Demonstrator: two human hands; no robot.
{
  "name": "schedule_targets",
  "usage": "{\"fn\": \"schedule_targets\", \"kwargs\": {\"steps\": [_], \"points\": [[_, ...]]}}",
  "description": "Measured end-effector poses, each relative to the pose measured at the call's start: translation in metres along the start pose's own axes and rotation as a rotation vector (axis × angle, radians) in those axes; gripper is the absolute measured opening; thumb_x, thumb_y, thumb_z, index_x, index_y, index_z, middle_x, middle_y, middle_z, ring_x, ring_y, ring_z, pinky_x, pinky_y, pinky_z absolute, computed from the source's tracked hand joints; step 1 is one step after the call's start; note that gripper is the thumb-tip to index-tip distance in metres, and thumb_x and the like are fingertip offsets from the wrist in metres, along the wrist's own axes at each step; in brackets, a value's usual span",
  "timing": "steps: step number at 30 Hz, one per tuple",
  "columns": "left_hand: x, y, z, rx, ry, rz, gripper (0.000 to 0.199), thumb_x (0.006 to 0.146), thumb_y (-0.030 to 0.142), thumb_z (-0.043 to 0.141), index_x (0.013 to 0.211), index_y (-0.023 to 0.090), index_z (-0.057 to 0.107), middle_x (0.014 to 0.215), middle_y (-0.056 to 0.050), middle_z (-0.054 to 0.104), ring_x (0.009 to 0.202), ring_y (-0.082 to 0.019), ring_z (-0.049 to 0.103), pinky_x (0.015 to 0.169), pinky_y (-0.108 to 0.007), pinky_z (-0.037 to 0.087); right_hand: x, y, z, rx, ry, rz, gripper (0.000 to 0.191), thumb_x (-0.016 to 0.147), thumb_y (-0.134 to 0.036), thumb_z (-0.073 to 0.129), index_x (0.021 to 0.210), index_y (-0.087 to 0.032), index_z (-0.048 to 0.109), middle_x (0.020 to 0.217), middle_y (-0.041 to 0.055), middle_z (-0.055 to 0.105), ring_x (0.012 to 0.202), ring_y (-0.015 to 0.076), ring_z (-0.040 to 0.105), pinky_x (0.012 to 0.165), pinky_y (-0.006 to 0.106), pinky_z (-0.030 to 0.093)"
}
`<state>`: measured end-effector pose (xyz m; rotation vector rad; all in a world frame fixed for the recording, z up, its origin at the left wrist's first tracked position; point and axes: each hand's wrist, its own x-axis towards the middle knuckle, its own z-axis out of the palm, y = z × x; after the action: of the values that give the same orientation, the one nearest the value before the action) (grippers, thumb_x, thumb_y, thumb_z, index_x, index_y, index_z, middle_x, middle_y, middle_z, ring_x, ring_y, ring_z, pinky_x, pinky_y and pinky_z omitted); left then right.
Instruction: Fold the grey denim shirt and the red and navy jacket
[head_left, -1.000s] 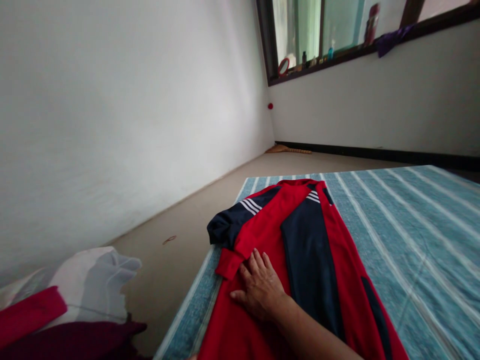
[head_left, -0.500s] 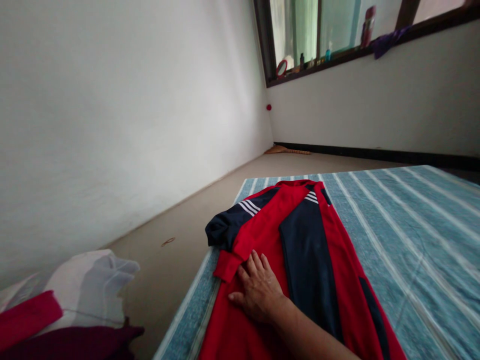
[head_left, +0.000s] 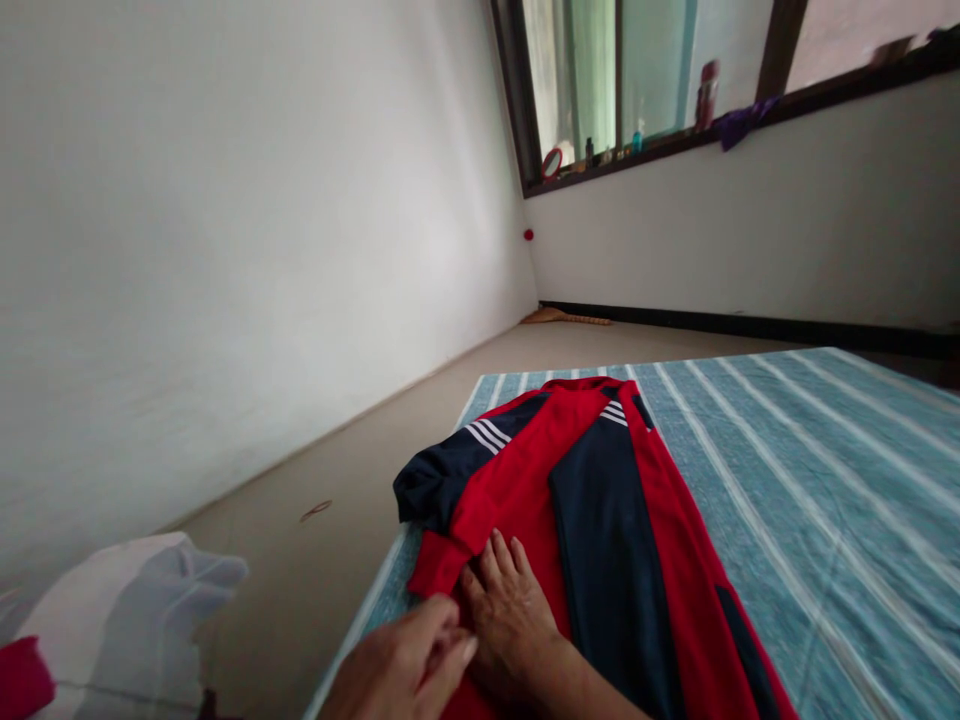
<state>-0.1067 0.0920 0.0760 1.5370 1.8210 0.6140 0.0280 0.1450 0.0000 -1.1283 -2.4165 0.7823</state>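
Red jacket (head_left: 611, 540), navy-panelled, white-striped; right grip (head_left: 511, 612) flat, unclasped; left grip (head_left: 399, 662) curled, hold unclear.

The jacket (head_left: 611, 550), lower centre, is smooth cloth, its navy parts faintly glossy, the red matt. The sheet (head_left: 810, 480) at right is matt cloth, lightly creased. The wall (head_left: 262, 220), upper left, looks smooth with a soft sheen; the floor (head_left: 281, 560), smooth and dull. The window (head_left: 660, 70), upper right, has glossy glass.
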Motion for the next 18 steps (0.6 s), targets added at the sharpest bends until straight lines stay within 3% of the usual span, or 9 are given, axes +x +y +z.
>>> {"fn": "schedule_targets", "kwargs": {"steps": [3,5,7,9,12,15,18], "points": [[0.073,0.054,0.037,0.457,-0.023,0.377,0.021,0.084,0.034,0.052,0.088,0.021,0.068,0.090,-0.010,0.068,0.088,-0.028,0.064,0.084,-0.034,0.046,0.002,0.000,0.002,0.051,0.025,-0.045,0.063,0.095,-0.052,0.032,0.150,-0.023,0.019,0.155,0.0108,0.014,0.142,0.0316,0.005,0.114,0.057,0.010],[0.128,0.079,0.063,0.680,-0.010,0.451,0.029,0.088,0.025,0.044,0.108,0.016,0.063,0.111,-0.013,0.065,0.107,-0.026,0.058,0.095,-0.032,0.042,0.004,0.001,0.002,0.070,0.039,-0.049,0.069,0.093,-0.056,0.035,0.150,-0.026,0.011,0.156,0.0083,0.009,0.142,0.0324,0.007,0.113,0.057,0.012],[0.180,0.092,0.087,0.710,0.025,0.450,0.035,0.089,0.021,0.040,0.118,0.013,0.058,0.127,-0.014,0.056,0.122,-0.024,0.049,0.103,-0.031,0.035,0.007,0.002,0.004,0.051,0.044,-0.044,0.067,0.093,-0.054,0.036,0.150,-0.029,0.012,0.155,0.0068,0.009,0.141,0.0339,0.010,0.112,0.059,0.016],[0.224,0.095,0.106,0.717,0.079,0.418,0.045,0.091,0.024,0.037,0.132,0.007,0.046,0.144,-0.018,0.039,0.135,-0.026,0.033,0.108,-0.036,0.030,0.011,0.007,0.010,0.005,0.036,-0.048,0.058,0.097,-0.045,0.032,0.149,-0.032,0.011,0.154,0.0036,0.013,0.140,0.0330,0.015,0.111,0.060,0.020],[0.271,0.086,0.122,0.724,0.103,0.370,0.057,0.094,0.035,0.033,0.145,0.010,0.028,0.155,-0.014,0.018,0.143,-0.026,0.012,0.113,-0.043,0.019,0.019,0.019,0.023,-0.097,0.033,-0.068,0.057,0.098,-0.030,0.030,0.149,-0.033,0.006,0.152,-0.0012,0.020,0.140,0.0266,0.020,0.110,0.055,0.028],[0.295,0.069,0.130,0.730,0.088,0.258,0.067,0.093,0.050,0.025,0.146,0.008,0.025,0.154,-0.017,0.018,0.143,-0.030,0.012,0.112,-0.053,0.015,0.025,0.029,0.034,-0.155,0.048,-0.082,0.061,0.096,-0.023,0.032,0.148,-0.035,0.002,0.151,-0.0050,0.021,0.140,0.0201,0.021,0.110,0.047,0.034],[0.306,0.057,0.133,0.737,0.069,0.202,0.075,0.092,0.058,0.019,0.147,0.007,0.024,0.154,-0.017,0.018,0.142,-0.030,0.013,0.112,-0.054,0.016,0.027,0.030,0.039,-0.147,0.049,-0.059,0.060,0.096,-0.021,0.031,0.148,-0.035,0.004,0.150,-0.0039,0.022,0.139,0.0210,0.023,0.109,0.047,0.036]]}}
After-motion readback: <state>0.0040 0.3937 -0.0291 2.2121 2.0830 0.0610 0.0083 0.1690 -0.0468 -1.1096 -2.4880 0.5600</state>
